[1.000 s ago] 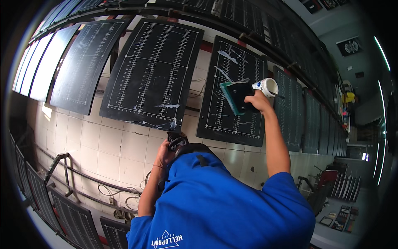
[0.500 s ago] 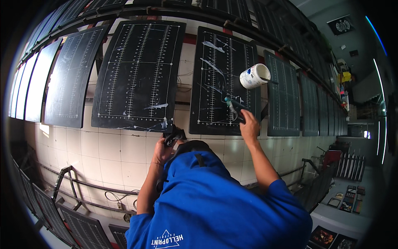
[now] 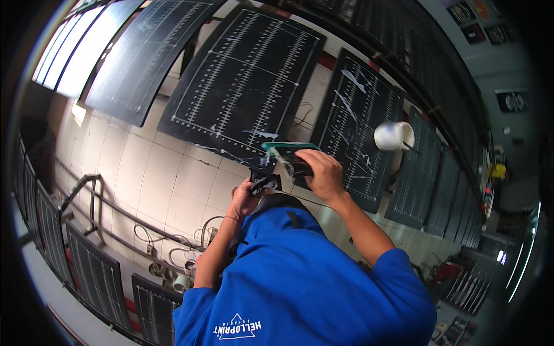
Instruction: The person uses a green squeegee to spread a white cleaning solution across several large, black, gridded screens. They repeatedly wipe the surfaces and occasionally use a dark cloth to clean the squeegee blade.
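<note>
Over from the neighbouring board [image 3: 352,127] comes the green-edged squeegee [image 3: 288,146], clasped in the right hand [image 3: 326,176], now at the near-right corner of the ruled black board [image 3: 248,75]. The left hand [image 3: 245,197] grasps a dark cloth [image 3: 265,184] just nearer the body, so tool and cloth sit close together.

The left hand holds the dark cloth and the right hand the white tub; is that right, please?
Not quite: the head view shows the right hand holding a green-edged tool, not the white tub; the left hand holds the dark cloth.
</note>
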`<action>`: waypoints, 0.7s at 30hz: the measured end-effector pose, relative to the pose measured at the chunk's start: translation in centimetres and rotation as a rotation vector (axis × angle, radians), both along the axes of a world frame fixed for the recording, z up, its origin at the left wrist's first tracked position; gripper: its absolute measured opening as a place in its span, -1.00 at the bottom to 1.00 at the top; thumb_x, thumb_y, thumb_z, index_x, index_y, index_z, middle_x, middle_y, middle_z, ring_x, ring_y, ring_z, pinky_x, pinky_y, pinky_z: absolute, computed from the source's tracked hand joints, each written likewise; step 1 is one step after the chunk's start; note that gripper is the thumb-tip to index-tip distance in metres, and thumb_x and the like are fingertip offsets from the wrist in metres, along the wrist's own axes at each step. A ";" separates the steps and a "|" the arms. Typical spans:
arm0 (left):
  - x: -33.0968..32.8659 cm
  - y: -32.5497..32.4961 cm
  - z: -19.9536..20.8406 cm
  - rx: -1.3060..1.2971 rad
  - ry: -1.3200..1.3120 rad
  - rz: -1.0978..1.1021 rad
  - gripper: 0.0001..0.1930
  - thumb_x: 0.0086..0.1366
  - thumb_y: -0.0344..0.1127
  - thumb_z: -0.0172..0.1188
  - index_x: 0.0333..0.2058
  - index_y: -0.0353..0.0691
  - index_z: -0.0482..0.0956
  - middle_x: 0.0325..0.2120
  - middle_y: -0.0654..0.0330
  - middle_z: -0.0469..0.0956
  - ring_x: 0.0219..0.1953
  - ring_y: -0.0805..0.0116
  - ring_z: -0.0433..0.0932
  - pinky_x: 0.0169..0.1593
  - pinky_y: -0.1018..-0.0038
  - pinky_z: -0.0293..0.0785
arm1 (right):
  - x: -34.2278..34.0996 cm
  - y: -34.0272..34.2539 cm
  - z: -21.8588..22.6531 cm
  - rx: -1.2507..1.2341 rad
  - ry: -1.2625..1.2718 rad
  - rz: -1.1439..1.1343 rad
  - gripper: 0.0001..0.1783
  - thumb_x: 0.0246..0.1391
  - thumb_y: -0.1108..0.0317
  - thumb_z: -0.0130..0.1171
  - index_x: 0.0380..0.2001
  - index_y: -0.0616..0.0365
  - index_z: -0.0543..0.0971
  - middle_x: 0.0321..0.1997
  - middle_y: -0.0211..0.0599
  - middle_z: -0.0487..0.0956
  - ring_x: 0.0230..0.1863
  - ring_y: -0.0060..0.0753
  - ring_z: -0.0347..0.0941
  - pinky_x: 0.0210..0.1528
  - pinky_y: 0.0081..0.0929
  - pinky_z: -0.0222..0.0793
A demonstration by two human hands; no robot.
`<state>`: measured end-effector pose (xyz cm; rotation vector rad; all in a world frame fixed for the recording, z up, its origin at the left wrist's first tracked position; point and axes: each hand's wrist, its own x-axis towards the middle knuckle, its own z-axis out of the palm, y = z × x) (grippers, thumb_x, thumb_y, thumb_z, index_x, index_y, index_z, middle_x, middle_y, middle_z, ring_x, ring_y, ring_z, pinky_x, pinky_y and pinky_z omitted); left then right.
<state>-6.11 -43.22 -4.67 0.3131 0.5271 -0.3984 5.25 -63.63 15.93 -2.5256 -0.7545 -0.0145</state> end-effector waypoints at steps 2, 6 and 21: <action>-0.2 0.1 0.4 0.013 -0.001 0.017 -0.55 0.31 -0.55 -0.21 0.15 -0.26 0.39 0.02 0.05 0.53 0.03 0.20 0.53 0.09 0.23 0.54 | 2.4 3.7 -0.9 0.003 -0.047 0.187 -0.52 -0.23 0.55 0.29 -0.11 0.03 0.64 -0.07 -0.33 0.66 0.00 -0.20 0.58 0.03 -0.27 0.45; -0.4 -0.1 0.8 0.035 0.008 0.074 -0.53 0.28 -0.57 -0.19 0.17 -0.32 0.35 0.05 -0.01 0.52 0.06 0.15 0.54 0.16 0.23 0.52 | 9.2 12.9 -2.9 0.077 -0.167 0.542 -0.60 -0.20 0.56 0.25 -0.18 0.02 0.66 -0.12 -0.34 0.68 -0.02 -0.24 0.59 -0.01 -0.26 0.44; -1.2 0.8 0.7 0.198 0.091 0.523 -0.52 0.25 -0.57 -0.18 0.16 -0.28 0.38 -0.03 0.04 0.57 -0.05 0.20 0.61 0.07 0.28 0.58 | 12.7 21.7 -5.9 -0.011 -0.320 0.963 -0.79 0.05 0.44 0.05 -0.31 -0.02 0.65 -0.26 -0.43 0.65 -0.15 -0.36 0.58 -0.03 -0.37 0.40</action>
